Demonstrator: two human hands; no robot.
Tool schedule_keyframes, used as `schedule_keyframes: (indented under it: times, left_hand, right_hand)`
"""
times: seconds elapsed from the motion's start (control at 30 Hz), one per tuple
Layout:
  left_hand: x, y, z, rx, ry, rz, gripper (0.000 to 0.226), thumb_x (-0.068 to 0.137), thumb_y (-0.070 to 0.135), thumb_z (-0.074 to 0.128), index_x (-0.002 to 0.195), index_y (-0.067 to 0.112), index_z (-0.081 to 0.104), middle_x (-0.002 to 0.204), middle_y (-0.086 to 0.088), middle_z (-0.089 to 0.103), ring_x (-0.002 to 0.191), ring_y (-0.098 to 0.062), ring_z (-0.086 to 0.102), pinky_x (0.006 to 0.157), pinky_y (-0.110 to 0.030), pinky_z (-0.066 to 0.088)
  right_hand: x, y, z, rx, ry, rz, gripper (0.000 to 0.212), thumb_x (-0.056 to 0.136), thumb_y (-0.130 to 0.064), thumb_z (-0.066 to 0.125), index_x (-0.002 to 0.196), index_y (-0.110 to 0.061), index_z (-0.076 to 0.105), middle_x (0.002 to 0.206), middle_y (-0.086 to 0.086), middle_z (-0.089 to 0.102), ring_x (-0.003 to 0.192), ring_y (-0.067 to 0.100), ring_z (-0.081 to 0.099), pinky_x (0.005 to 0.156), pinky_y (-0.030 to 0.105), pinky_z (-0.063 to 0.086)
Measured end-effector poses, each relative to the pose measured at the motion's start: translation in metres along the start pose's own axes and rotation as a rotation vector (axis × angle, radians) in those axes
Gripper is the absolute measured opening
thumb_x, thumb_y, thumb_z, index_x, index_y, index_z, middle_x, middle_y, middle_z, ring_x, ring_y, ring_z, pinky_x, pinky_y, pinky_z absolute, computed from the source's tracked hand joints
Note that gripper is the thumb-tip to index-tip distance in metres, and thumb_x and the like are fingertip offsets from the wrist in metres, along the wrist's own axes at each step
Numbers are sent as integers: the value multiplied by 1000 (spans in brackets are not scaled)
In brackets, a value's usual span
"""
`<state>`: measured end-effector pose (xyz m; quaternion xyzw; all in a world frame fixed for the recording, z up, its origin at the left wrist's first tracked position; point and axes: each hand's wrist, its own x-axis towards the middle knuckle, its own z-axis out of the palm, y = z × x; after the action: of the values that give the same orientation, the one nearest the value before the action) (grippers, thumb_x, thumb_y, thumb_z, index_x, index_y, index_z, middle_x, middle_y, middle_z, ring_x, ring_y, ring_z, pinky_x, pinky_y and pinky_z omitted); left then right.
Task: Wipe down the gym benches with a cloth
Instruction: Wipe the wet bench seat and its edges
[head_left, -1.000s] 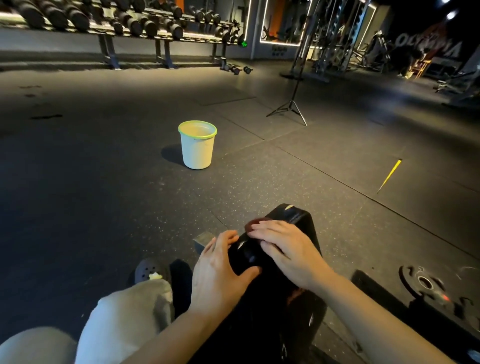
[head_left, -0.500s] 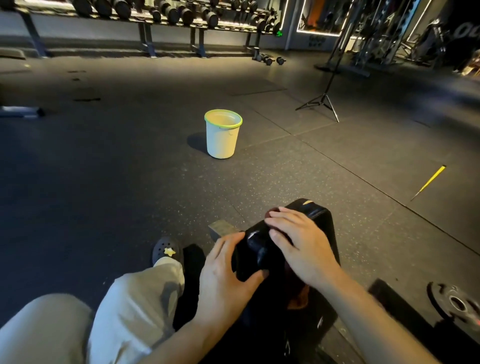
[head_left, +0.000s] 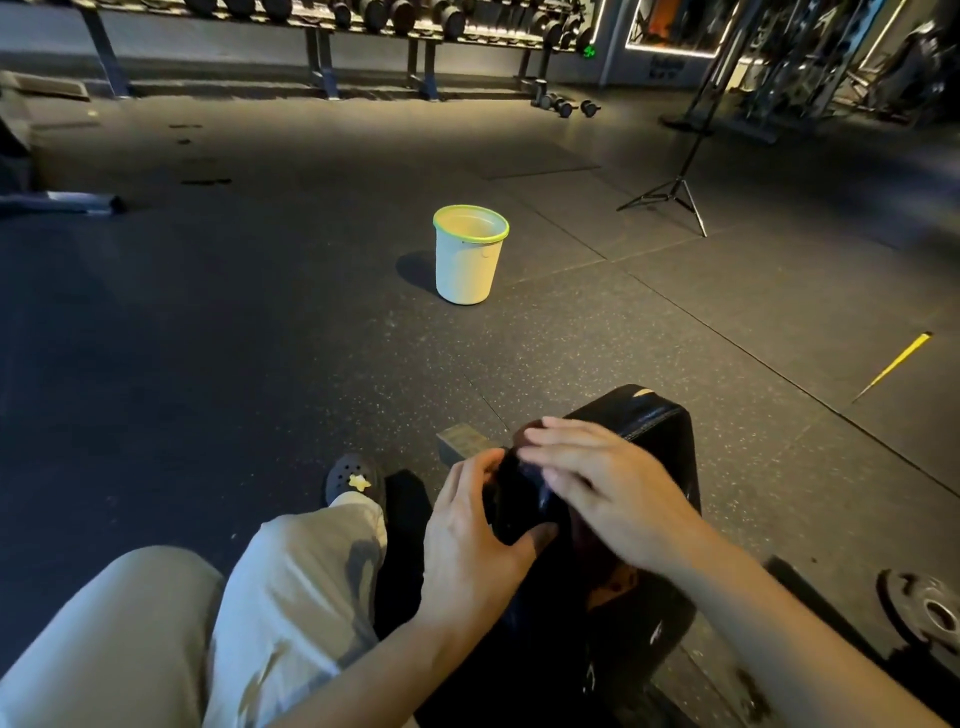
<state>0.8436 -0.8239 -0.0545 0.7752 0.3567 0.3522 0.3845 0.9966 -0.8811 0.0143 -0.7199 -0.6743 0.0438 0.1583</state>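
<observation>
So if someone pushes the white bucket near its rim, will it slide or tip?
The white bucket probably tips: it looks tall, and narrower at the base. It looks like thin plastic, so likely light. The rubber-like floor may grip the base rather than let it slide.

A cream plastic bucket with a lime-green rim (head_left: 470, 257) stands upright on the dark speckled rubber floor (head_left: 218, 332). Far behind it a long metal rack of black dumbbells (head_left: 395, 21) runs along the wall, and three small dumbbells (head_left: 566, 106) lie on the floor near its right end. A black tripod stand (head_left: 672, 192) stands to the right of the bucket, well apart from it. A thin yellow stripe (head_left: 892, 366) is on the floor at the right. A grey weight plate (head_left: 927, 613) lies flat at the lower right edge. A dark perforated clog with a yellow charm (head_left: 353, 475) is near the beige trouser leg (head_left: 249, 613).
</observation>
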Motion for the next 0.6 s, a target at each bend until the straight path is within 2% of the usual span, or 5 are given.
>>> schedule_keyframes:
  times: [0.1, 0.2, 0.3, 0.43, 0.6]
  left_hand:
    - [0, -2, -1, -13, -24, -17, 72, 65, 37, 84, 124, 34, 41, 116, 18, 50, 107, 6, 48, 86, 2, 34]
    - [0, -2, 0, -18, -40, -19, 74, 67, 35, 84, 129, 28, 44, 116, 20, 46, 107, 6, 46, 84, 2, 32]
    - [1, -1, -2, -17, -43, -6, 72, 66, 33, 85, 127, 28, 45, 113, 21, 47, 105, 6, 47, 84, 2, 33]
    - [0, -1, -5, -33, -33, -7, 71, 66, 33, 84, 124, 27, 46, 115, 16, 52, 110, 2, 52, 87, -1, 36]
    - [0, -2, -3, -15, -30, 13, 80, 69, 33, 84, 135, 19, 41, 128, 5, 55, 117, -6, 53, 98, -20, 45]
  right_hand:
    - [5, 9, -6, 11, 94, 125, 31, 100, -24, 48, 127, -25, 63, 137, -12, 55, 135, -1, 34, 100, -2, 8]
    - [7, -5, 2, -6, 25, 69, 33, 101, -24, 45, 131, -24, 60, 140, -13, 51, 137, 0, 31, 106, 8, 13]
    - [6, -3, -3, -20, -29, 60, 35, 101, -27, 45, 135, -30, 55, 143, -19, 46, 138, -5, 27, 106, 10, 14]
    - [6, 2, -2, 19, 93, 195, 34, 101, -23, 46, 132, -26, 58, 140, -12, 52, 137, 2, 32, 106, 14, 16]
    - [2, -18, 4, -15, -52, 14, 36, 100, -18, 45, 134, -23, 56, 142, -12, 49, 139, 2, 30, 109, 14, 16]
